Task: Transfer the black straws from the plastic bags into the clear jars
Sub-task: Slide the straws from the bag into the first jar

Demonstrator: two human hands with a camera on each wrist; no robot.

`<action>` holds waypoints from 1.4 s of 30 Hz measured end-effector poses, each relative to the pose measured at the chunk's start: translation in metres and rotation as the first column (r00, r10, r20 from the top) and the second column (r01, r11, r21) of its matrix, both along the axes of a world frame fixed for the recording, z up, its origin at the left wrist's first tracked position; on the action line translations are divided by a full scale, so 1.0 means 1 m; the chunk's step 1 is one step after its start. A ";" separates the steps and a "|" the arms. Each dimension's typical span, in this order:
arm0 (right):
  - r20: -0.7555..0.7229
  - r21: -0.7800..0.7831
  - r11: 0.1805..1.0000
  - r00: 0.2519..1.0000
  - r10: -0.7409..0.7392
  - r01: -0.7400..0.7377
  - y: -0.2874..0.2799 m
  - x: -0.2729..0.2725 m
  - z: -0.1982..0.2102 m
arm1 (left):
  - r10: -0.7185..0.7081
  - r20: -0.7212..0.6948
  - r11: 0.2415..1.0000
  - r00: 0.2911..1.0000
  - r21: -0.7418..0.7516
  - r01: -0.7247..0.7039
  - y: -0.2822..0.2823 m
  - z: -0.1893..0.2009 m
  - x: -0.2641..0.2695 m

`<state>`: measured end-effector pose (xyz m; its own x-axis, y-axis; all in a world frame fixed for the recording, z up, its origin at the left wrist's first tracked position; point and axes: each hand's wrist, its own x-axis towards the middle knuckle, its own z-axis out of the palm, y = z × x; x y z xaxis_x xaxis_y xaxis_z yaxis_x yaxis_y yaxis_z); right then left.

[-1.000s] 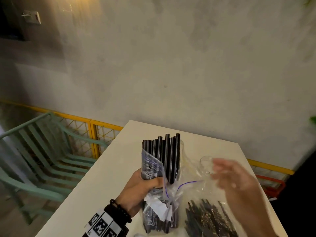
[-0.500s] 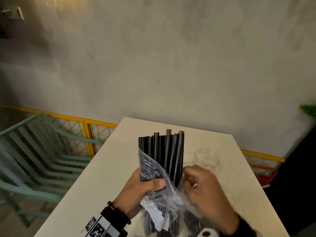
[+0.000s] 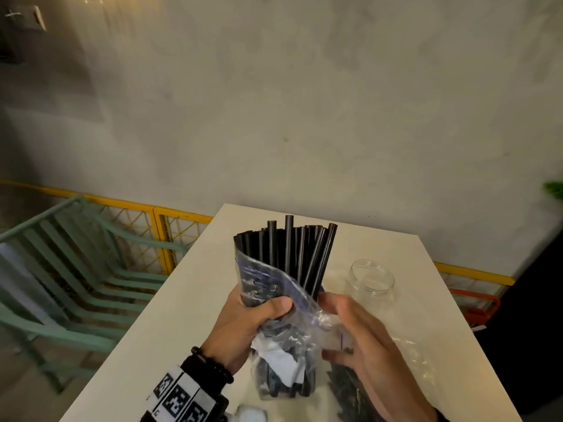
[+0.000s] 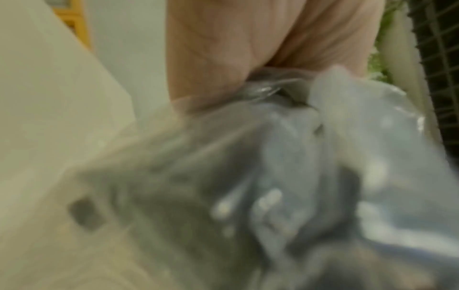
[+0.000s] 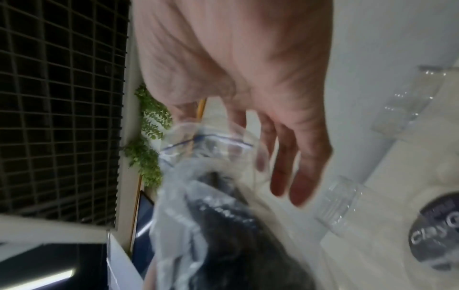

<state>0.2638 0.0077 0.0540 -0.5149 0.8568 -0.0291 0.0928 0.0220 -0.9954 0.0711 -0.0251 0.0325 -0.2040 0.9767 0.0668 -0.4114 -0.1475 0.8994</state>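
My left hand (image 3: 259,318) grips a clear zip bag (image 3: 283,345) that stands upright on the white table (image 3: 182,315). A bundle of black straws (image 3: 292,254) sticks out of the bag's open top, slightly fanned. My right hand (image 3: 350,333) lies against the bag's right side, its fingers (image 5: 293,160) fairly straight on the loose plastic (image 5: 203,149). An empty clear jar (image 3: 371,278) stands behind the right hand, lying apart from it. A second bag of black straws (image 3: 350,394) lies flat under the right wrist. The left wrist view is blurred, showing my palm (image 4: 248,49) on crumpled plastic (image 4: 273,166).
Green slatted chairs (image 3: 76,284) and a yellow mesh railing (image 3: 182,214) stand left of the table, with a grey wall behind. A white cap (image 3: 251,415) sits at the near edge. The right wrist view shows a dark round lid (image 5: 437,231) and clear jars (image 5: 340,208).
My right hand came in from the right, near the jar, and now rests on the bag's side. The straws have fanned out a little. The left hand kept its grip.
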 end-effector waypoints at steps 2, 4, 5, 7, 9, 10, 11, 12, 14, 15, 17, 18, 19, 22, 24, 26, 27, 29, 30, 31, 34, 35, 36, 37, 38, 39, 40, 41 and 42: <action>0.159 0.043 0.990 0.979 0.126 -0.134 -0.007 -0.003 -0.003 | 0.052 -0.049 0.998 0.997 -0.017 -0.053 0.003 0.001 0.006; 0.225 0.121 0.976 0.962 0.153 -0.183 -0.011 -0.011 -0.007 | 0.067 -0.119 0.997 0.991 -0.025 -0.070 0.005 0.002 0.016; 0.213 0.143 0.975 0.967 0.137 -0.169 -0.010 -0.014 -0.011 | 0.060 -0.139 0.997 0.988 -0.031 -0.065 0.005 0.003 0.022; 0.130 0.111 0.986 0.985 0.113 -0.127 -0.006 -0.015 -0.013 | -0.012 -0.084 0.998 0.996 -0.064 0.007 0.003 0.003 0.029; 0.030 0.064 0.992 0.994 0.107 -0.108 -0.003 -0.012 -0.010 | -0.108 0.041 0.990 0.993 -0.085 0.111 0.001 0.006 0.032; 0.020 0.072 0.993 0.996 0.091 -0.092 -0.003 -0.011 -0.009 | -0.132 0.100 0.986 0.986 -0.086 0.141 -0.001 0.010 0.032; 0.007 0.086 0.994 0.997 0.071 -0.071 -0.003 -0.010 -0.008 | -0.132 0.144 0.985 0.981 -0.090 0.146 -0.002 0.013 0.033; 0.003 0.103 0.994 1.000 0.027 -0.027 -0.003 -0.009 -0.007 | -0.098 0.165 0.989 0.981 -0.094 0.115 0.000 0.015 0.035; -0.035 0.069 0.997 0.999 -0.016 0.018 -0.003 -0.009 -0.008 | 0.067 0.133 0.995 0.989 -0.082 -0.056 0.007 0.015 0.039; -0.075 0.049 0.999 0.997 -0.012 0.016 -0.003 -0.009 -0.009 | 0.156 0.111 0.987 0.981 -0.061 -0.150 0.010 0.013 0.041; -0.133 0.017 0.999 0.991 -0.028 0.031 -0.003 -0.011 -0.012 | 0.297 0.096 0.955 0.950 -0.022 -0.296 0.013 0.011 0.046; -0.144 -0.009 0.999 0.989 -0.044 0.043 -0.003 -0.011 -0.014 | 0.345 0.097 0.939 0.934 -0.020 -0.344 0.014 0.010 0.049; -0.159 -0.047 0.998 0.986 -0.052 0.045 -0.002 -0.010 -0.017 | 0.374 0.102 0.927 0.922 -0.026 -0.373 0.014 0.009 0.050; -0.241 -0.154 0.983 0.962 -0.132 0.097 0.005 -0.001 -0.023 | 0.385 0.116 0.923 0.916 -0.016 -0.386 0.012 0.008 0.056; -0.278 -0.245 0.965 0.946 -0.167 0.099 0.008 0.007 -0.021 | 0.393 -0.040 0.918 0.919 0.074 -0.390 0.010 0.002 0.061; -0.286 -0.207 0.974 0.947 -0.147 0.089 0.010 0.011 -0.015 | 0.405 -0.234 0.912 0.884 0.164 -0.375 0.008 -0.002 0.067; -0.270 -0.154 0.985 0.956 -0.116 0.077 0.010 0.014 -0.011 | 0.392 -0.264 0.918 0.881 0.172 -0.357 0.006 -0.004 0.071; -0.196 -0.054 0.997 0.978 -0.071 0.062 0.011 0.017 -0.004 | 0.359 -0.272 0.933 0.893 0.144 -0.331 0.005 -0.005 0.077; -0.144 -0.015 0.999 0.989 -0.046 0.044 0.011 0.019 -0.002 | 0.346 -0.292 0.937 0.892 0.146 -0.316 0.003 -0.008 0.079; -0.086 0.039 0.999 0.996 -0.010 0.013 0.013 0.022 -0.003 | 0.337 -0.333 0.941 0.881 0.157 -0.301 0.002 -0.009 0.081; 0.189 0.173 0.984 0.982 0.018 -0.051 0.025 0.032 -0.013 | 0.268 -0.425 0.963 0.864 0.121 -0.239 0.001 -0.010 0.086; 0.268 0.204 0.976 0.963 0.016 -0.073 0.029 0.035 -0.018 | 0.234 -0.439 0.972 0.867 0.091 -0.216 0.001 -0.010 0.088; 0.348 0.252 0.963 0.937 0.004 -0.098 0.033 0.038 -0.023 | 0.207 -0.460 0.978 0.863 0.066 -0.200 0.002 -0.011 0.090; 0.420 0.318 0.940 0.907 -0.023 -0.123 0.036 0.040 -0.028 | 0.197 -0.496 0.979 0.846 0.046 -0.201 0.003 -0.012 0.093; 0.500 0.386 0.909 0.864 -0.060 -0.160 0.038 0.039 -0.029 | 0.204 -0.522 0.975 0.829 0.032 -0.220 0.004 -0.014 0.095; 0.577 0.417 0.885 0.813 -0.083 -0.205 0.037 0.037 -0.028 | 0.219 -0.550 0.967 0.806 0.013 -0.255 0.005 -0.017 0.097; 0.645 0.415 0.877 0.758 -0.097 -0.241 0.035 0.035 -0.025 | 0.239 -0.567 0.955 0.788 -0.008 -0.295 0.006 -0.018 0.098; 0.700 0.406 0.871 0.707 -0.102 -0.277 0.034 0.033 -0.023 | 0.256 -0.569 0.943 0.782 -0.030 -0.331 0.006 -0.019 0.098; 0.750 0.384 0.866 0.655 -0.091 -0.319 0.033 0.032 -0.019 | 0.262 -0.560 0.938 0.786 -0.043 -0.344 0.005 -0.021 0.098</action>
